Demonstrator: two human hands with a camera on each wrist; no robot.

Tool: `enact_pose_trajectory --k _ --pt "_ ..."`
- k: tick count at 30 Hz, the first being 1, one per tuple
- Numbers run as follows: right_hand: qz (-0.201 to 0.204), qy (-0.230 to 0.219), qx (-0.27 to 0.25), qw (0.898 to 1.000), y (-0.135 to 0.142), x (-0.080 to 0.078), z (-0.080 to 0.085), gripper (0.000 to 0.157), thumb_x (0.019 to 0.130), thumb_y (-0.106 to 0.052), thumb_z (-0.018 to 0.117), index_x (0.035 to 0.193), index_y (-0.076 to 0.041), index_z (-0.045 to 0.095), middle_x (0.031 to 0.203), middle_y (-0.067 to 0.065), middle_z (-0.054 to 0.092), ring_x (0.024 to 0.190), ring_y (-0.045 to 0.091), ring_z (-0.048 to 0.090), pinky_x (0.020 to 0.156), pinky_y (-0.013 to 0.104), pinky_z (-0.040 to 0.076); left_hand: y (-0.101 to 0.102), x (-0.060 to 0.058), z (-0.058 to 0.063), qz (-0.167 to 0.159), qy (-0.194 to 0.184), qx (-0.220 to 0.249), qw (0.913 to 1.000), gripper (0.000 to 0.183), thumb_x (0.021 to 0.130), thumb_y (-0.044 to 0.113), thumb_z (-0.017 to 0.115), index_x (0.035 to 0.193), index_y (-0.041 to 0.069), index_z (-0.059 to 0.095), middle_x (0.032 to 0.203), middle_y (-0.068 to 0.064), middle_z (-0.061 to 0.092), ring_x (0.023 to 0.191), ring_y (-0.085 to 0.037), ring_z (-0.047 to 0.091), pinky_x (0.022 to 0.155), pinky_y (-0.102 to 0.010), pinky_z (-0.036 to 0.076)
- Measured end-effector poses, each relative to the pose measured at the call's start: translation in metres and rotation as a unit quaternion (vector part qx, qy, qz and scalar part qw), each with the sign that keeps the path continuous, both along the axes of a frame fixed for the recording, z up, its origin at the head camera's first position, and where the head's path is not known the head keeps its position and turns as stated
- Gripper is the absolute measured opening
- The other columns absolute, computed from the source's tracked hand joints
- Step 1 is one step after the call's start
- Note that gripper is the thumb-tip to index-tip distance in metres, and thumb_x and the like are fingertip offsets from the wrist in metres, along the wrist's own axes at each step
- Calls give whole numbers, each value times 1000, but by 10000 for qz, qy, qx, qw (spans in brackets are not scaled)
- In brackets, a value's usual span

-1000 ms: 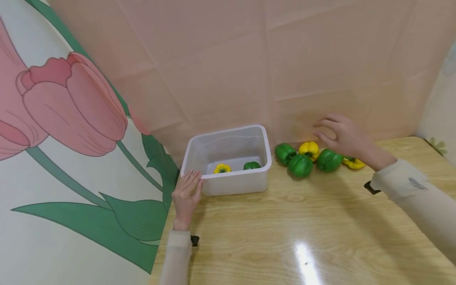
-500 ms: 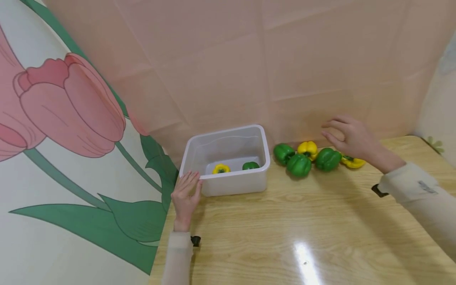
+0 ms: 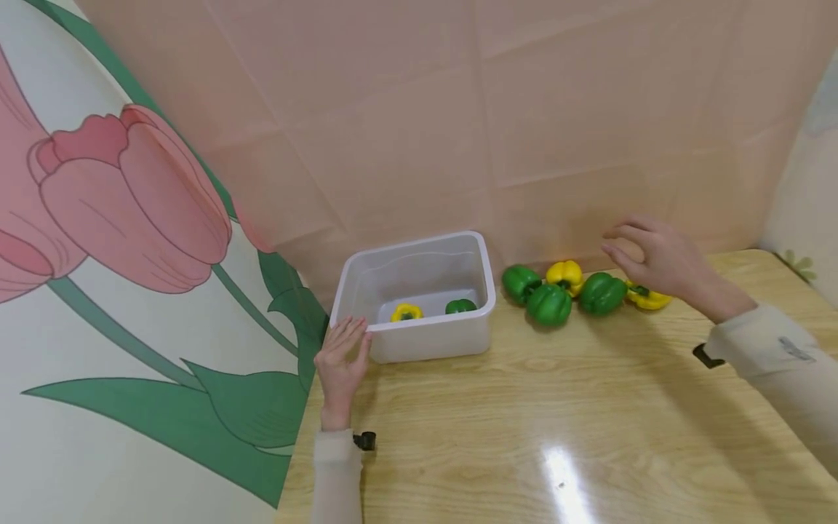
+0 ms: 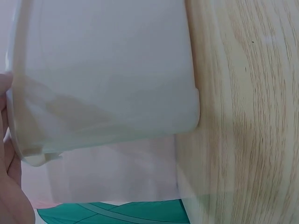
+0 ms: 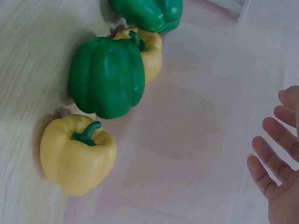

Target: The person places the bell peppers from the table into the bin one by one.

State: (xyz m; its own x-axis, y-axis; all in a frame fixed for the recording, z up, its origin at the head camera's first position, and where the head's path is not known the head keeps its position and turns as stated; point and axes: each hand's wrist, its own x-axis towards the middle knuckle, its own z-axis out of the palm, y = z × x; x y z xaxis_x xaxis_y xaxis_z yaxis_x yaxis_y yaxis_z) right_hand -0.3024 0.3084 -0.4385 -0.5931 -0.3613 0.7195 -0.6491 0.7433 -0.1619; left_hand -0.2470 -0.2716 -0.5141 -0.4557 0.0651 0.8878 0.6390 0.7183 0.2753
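My left hand (image 3: 340, 364) rests with extended fingers on the front left corner of a light grey plastic bin (image 3: 432, 338). Its thumb lies by the rim, as the left wrist view shows. Inside the bin are a yellow bell pepper (image 3: 407, 312) and a green bell pepper (image 3: 461, 306). Holding nothing, my right hand (image 3: 668, 266) hovers above the right end of a row of peppers, its fingers relaxed and apart in the right wrist view. Below it lie a green pepper (image 5: 107, 77) and a yellow pepper (image 5: 77, 154) with a green stem.
Left in the row are a green pepper (image 3: 521, 284), another green pepper (image 3: 549, 304) and a yellow pepper (image 3: 566, 276). All sit on a wooden table (image 3: 458, 437) against a pinkish cloth (image 3: 393, 131). A tulip-painted wall (image 3: 131, 196) borders the table's left side.
My right hand has drifted a little to the right and slightly lower above the peppers. The left hand stays at the bin's corner, and the peppers have not moved.
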Motion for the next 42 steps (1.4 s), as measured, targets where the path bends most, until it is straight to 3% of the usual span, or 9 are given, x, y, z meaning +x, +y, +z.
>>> enact_pose_trajectory --k 11,21,27,37,42 --pt "73 -26 -10 10000 9 3 -8 26 89 -6 82 112 5 76 110 23 74 97 44 70 81 60 56 3 2 0 -2 -33 151 9999 25 87 4 87 111 1 83 119 -14 79 113 -49 74 103 -68 54" --pt "-164 -141 47 9998 17 6 -12 26 93 -12 79 114 2 76 112 22 74 98 44 70 81 62 56 7 4 -4 0 -105 350 9993 24 89 2 85 112 0 82 116 -21 79 120 -46 72 108 -69 49" --pt "-255 -164 10 9995 24 8 -21 26 92 -13 80 113 1 76 113 22 74 96 45 71 80 63 56 8 3 -7 -64 -154 534 9984 24 89 0 84 113 0 82 116 -23 78 119 -51 70 113 -68 45" --pt "-286 -136 -51 9995 31 13 -33 24 88 -8 82 109 1 76 108 19 74 94 40 70 79 55 53 8 8 -5 7 -387 336 9987 24 93 3 81 117 -3 80 122 -20 78 125 -51 68 115 -68 43" --pt "-337 -193 -67 9992 36 16 -37 25 86 -5 82 109 1 76 108 18 73 95 40 69 80 55 52 7 7 -6 140 -263 154 9994 26 92 3 83 116 -4 80 125 -17 78 125 -49 68 115 -65 45"
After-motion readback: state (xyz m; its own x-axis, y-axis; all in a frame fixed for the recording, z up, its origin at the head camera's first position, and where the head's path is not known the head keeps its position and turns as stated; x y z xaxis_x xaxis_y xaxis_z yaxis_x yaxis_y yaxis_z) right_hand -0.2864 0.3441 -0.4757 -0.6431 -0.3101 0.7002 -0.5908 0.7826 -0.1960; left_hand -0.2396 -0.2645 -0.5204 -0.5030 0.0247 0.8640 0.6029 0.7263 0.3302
